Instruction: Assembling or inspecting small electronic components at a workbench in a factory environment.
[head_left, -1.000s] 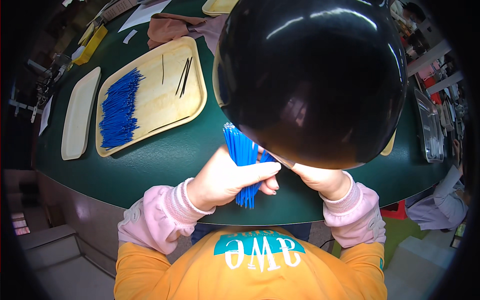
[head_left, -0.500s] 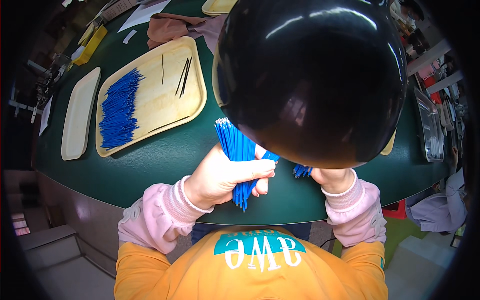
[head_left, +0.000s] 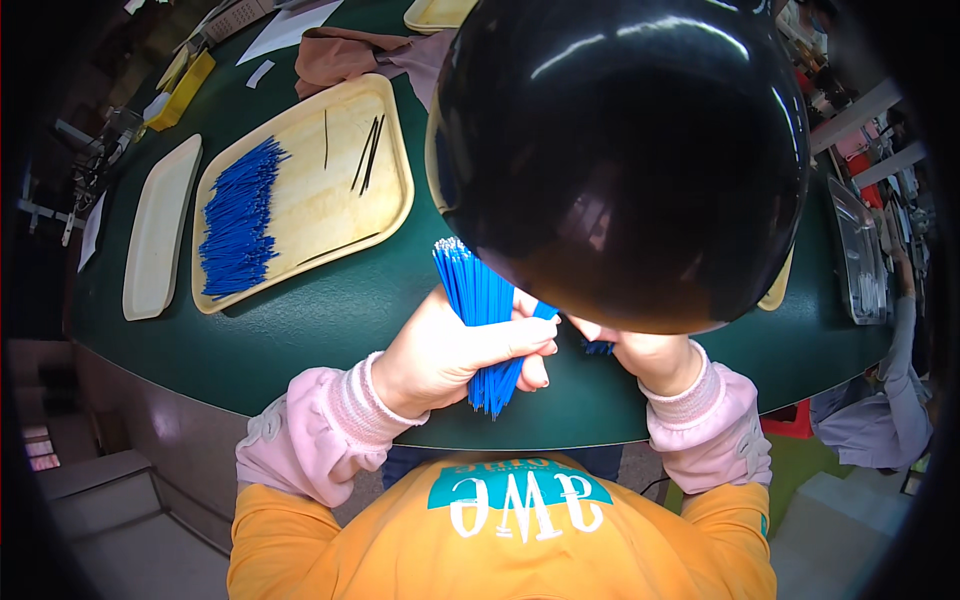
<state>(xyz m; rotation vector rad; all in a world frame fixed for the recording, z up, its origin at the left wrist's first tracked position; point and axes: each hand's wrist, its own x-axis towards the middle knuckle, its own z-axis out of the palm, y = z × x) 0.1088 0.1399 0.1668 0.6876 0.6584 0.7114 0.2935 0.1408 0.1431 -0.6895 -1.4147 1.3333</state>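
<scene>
My left hand (head_left: 450,345) is wrapped round a thick bundle of thin blue wires (head_left: 478,290), held nearly upright with pale, silvery ends at the top. A short blue piece of the wires pokes out past its thumb on the right. Close by on the right, my right hand (head_left: 652,355) is partly hidden beneath a large glossy black dome (head_left: 620,170). More blue wire tips (head_left: 598,348) stick out from under its fingers, in shadow, and it appears closed round them.
A cream tray (head_left: 345,225) to the left holds a pile of blue wires (head_left: 238,225) and several thin black strips (head_left: 370,155). Beyond it lies a narrow cream tray (head_left: 160,230). Cloths (head_left: 340,55) and a yellow bin (head_left: 185,92) are farther back. A clear container (head_left: 858,255) stands at right.
My right hand has shifted left with its wire tips, bringing its fingers close to my left hand. The left hand's bundle has moved very slightly right. At far right, another person's arm reaches forward.
</scene>
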